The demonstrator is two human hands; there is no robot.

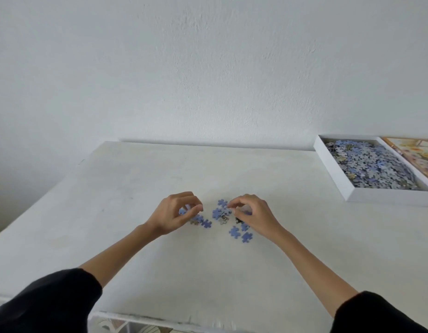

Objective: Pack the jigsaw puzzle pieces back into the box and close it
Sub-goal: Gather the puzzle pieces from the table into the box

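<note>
Hands sat close together at the middle of the white table (136, 260). The left hand (175, 213) had its fingers curled round a few blue puzzle pieces (182, 211). The right hand (252, 216) pinched a piece at the top of a small heap (221, 212). More loose pieces (240, 233) lay just beside both hands. Well apart, at the far right, stood the open box (347, 188), heaped with pieces, its printed lid (415, 155) just beside it.

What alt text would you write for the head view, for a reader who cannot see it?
The left hand and right hand pinch loose pieces on a white table. An open box heaped with pieces sits at the far right.
</note>
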